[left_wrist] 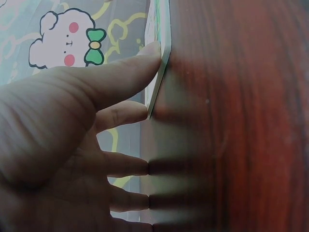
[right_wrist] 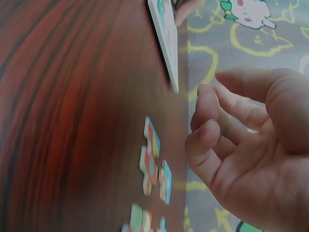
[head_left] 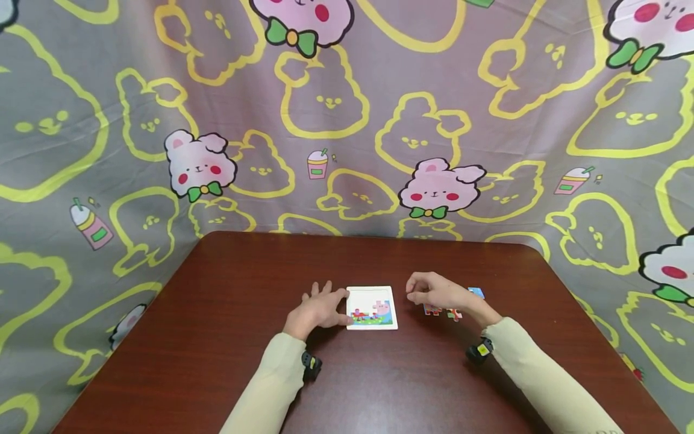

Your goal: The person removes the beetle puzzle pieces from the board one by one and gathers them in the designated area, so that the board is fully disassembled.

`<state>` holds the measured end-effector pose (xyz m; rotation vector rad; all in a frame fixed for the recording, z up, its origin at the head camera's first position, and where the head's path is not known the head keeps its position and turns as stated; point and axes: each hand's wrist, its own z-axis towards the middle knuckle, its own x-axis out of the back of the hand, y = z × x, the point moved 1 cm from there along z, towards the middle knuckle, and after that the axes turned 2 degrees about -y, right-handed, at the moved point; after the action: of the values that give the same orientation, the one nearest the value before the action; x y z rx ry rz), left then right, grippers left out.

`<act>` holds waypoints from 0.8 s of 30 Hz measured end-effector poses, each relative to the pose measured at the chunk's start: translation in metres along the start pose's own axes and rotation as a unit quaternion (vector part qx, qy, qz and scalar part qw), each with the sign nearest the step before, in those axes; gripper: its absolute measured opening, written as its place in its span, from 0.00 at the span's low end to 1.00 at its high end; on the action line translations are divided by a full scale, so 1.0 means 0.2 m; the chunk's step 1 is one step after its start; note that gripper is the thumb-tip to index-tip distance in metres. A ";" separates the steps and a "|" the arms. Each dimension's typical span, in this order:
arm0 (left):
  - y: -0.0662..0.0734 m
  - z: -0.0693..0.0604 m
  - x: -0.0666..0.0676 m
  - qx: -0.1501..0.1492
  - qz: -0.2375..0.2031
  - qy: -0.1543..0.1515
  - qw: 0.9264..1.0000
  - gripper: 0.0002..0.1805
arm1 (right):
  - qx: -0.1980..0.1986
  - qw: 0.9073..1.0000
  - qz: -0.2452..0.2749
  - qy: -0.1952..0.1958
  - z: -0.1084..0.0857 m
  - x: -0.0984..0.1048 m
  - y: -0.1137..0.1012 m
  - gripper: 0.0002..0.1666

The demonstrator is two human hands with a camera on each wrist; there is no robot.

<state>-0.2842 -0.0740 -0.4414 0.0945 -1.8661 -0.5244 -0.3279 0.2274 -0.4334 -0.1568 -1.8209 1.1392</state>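
A white jigsaw tray [head_left: 360, 299] is lying flat on the dark reddish-brown wooden table [head_left: 260, 271], between the two hands. Fitted pieces [head_left: 382, 308] are covering its right side and lower edge, showing a pink cartoon pig and a flowered green strip, while the upper left is exposing the white base. The left hand [head_left: 318, 307] is bracing the tray's left side with an open grip: the thumb is pressing on the rim, the index fingertip is touching a corner, and the other fingers are spreading beside it. The right hand [head_left: 441, 292] is hovering right of the tray, its fingers loosely curling, with thumb and fingertips standing apart and holding nothing visible. Loose jigsaw pieces [right_wrist: 149, 169] are lying on the table near this hand, which is partly hiding them in the head view. Pale sleeves [head_left: 271, 380] are covering both forearms, and a rabbit-patterned curtain [head_left: 347, 78] is hanging behind.
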 end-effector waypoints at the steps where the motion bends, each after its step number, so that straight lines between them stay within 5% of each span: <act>1: 0.00 0.00 0.00 0.000 0.000 -0.001 1.000 0.36 | 0.001 1.000 0.003 0.000 0.01 -0.01 -0.01 0.06; 8: 0.00 0.00 0.00 -0.003 0.004 -0.002 1.000 0.36 | -0.006 1.000 0.010 -0.012 0.08 -0.07 -0.04 0.15; 24: -0.01 0.00 0.00 -0.003 0.005 0.000 1.000 0.36 | -0.010 0.998 -0.040 -0.050 0.17 -0.17 -0.05 0.17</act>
<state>-0.2852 -0.0753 -0.4423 0.0816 -1.8648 -0.5236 -0.3317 0.1818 -0.4526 -0.0390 -1.9088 1.0908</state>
